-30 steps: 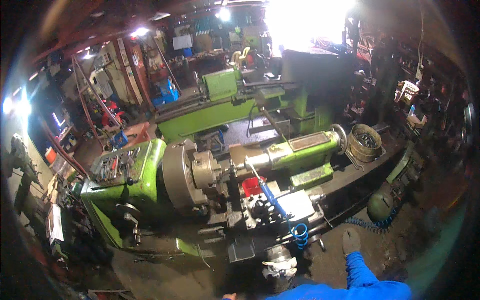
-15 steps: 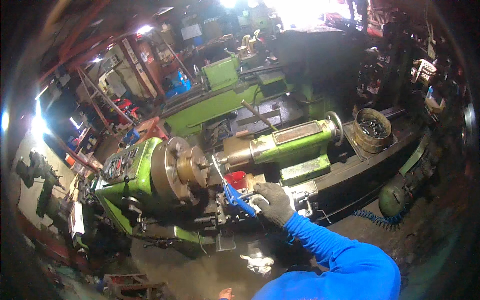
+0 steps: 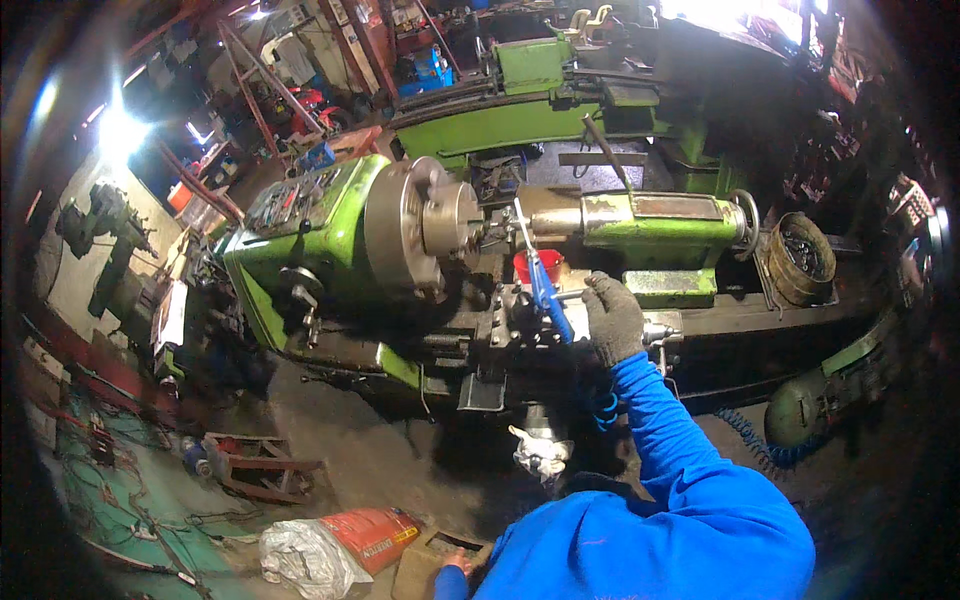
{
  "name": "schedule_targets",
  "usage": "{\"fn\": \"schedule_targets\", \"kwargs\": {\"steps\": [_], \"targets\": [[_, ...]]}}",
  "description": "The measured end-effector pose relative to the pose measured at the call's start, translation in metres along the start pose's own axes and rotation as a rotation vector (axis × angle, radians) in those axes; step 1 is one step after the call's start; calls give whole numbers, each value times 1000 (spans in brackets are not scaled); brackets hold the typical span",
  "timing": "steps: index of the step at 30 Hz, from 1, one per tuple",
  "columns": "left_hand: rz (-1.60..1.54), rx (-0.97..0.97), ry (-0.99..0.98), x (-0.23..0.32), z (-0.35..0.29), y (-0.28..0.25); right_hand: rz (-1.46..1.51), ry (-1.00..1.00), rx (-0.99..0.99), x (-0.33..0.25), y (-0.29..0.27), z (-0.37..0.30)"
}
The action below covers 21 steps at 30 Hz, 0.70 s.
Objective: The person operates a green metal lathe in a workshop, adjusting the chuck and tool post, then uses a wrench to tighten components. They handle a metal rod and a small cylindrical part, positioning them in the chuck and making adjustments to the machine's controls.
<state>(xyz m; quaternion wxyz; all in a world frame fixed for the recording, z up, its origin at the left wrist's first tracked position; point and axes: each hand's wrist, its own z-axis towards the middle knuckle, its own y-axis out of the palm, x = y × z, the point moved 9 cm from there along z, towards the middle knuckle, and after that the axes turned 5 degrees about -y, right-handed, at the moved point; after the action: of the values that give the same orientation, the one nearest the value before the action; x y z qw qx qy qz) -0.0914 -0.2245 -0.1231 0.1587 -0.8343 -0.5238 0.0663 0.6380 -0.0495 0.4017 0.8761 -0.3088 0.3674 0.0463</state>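
Dirty floor [image 3: 380,470] under sack [image 3: 335,545], box [image 3: 432,560]

Grey-gloved right hand [image 3: 612,318] on blue-handled air gun [image 3: 545,290], right of round steel lathe chuck [image 3: 425,225], red plastic cup [image 3: 535,265] just behind, rusty round metal bucket [image 3: 800,258] far right, left hand [image 3: 458,562] near bottom edge.

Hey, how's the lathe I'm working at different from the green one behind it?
The near lathe shows a big round grey chuck and has the gloved right hand at its carriage, holding a blue-handled air gun. The far lathe stands farther back against the cluttered wall, looks smaller in view, and nobody is touching it. A red cup sits on the near one only. Both are painted the same bright green.
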Motion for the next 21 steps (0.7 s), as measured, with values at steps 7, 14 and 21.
{"fn": "schedule_targets", "kwargs": {"steps": [7,14,21], "targets": [[-40,-38,120,22,-9,7,311,151,-94,27,16,8],[-261,66,144,23,-29,-18,147,86,-117,77,28,86],[-399,-106,93,5,-68,13,-386,-386,-725,62,129,120]]}}
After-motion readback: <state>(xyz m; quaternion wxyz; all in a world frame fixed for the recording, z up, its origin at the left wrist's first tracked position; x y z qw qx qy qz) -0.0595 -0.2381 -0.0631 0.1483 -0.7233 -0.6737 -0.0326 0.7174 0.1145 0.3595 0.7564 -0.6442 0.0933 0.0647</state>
